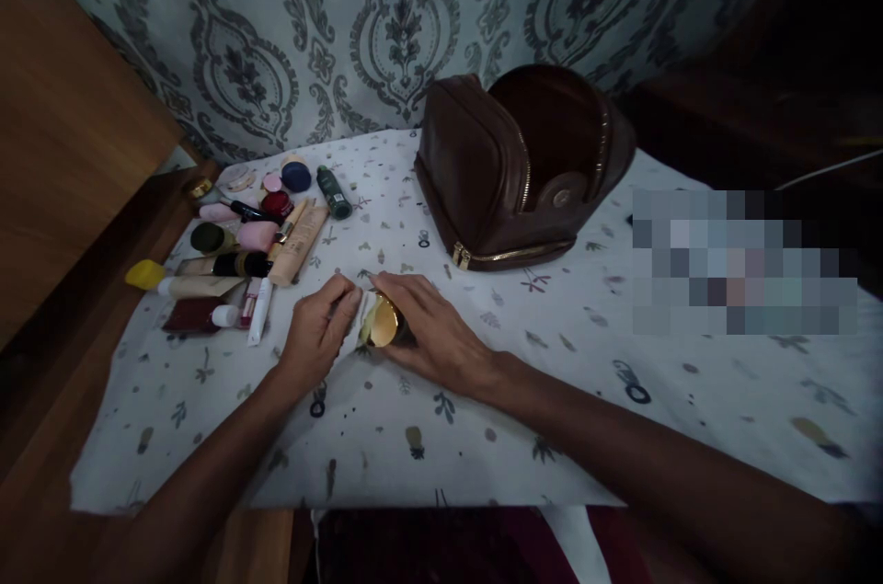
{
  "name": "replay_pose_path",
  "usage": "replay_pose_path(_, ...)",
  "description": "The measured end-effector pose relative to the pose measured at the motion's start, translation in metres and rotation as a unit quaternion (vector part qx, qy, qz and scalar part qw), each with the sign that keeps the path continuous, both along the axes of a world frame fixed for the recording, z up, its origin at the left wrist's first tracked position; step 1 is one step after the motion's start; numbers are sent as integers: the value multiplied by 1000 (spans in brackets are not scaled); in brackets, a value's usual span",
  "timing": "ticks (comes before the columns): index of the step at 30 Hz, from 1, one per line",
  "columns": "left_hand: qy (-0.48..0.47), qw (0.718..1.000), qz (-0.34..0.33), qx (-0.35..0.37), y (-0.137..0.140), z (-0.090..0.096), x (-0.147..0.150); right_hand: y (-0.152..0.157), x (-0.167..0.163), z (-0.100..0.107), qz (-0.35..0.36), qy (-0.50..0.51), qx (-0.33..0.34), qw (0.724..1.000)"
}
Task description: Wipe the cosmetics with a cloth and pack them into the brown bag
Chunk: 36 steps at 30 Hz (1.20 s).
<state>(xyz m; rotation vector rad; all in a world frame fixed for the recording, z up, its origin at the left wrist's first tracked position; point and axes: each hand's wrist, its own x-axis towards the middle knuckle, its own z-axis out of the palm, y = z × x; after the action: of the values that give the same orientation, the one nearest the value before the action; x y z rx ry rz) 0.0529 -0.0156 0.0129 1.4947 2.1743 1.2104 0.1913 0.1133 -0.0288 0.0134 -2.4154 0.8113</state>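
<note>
Forearms (586, 414) are reaching over bench (483, 464); your right hand (441, 331) is gripping a gold-topped container (384, 325), left hand (318, 322) pinching something white (351, 337) beside it; bag (475, 166) standing open beyond.

Round container (384, 324), shiny gold top facing up, gripped in right hand (441, 333). Thin white piece (363, 312), material unclear, at its side, pinched in left hand (318, 325).

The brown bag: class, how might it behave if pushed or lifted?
The brown bag probably slides rather than rolls, given its broad, flat-sided shape. Its upright walls suggest some stiffness, but the unzipped top may flex when lifted.
</note>
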Motion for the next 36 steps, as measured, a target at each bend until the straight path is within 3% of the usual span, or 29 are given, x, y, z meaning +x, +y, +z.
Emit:
replay_pose_path(7, -73, 996, 38, 23, 3, 0, -5, 1, 0, 11, -4, -22, -189, 982)
replay_pose_path(11, -93, 993, 64, 34, 4, -4, -9, 1, 1, 18, 18, -26, -230, 973)
replay_pose_path(17, -40, 994, 67, 70, 4, -7, -11, 7, -1, 19, 61, -36, -310, 948)
replay_pose_path(22, -61, 998, 26, 24, 1, -2, -10, 9, -5, 11, 66, -63, -401, 912)
replay_pose_path(26, -29, 999, -25, 23, -1, 0, -8, 8, -6, 5, 69, -71, -392, 914)
replay_pose_path(33, 27, 991, -129, 36, -4, -7, -13, 10, -3, 11, 68, -43, -354, 932)
replay_pose_path(36, 57, 989, -135, 18, -5, -12, -16, 13, -4, 10, 65, -41, -363, 928)
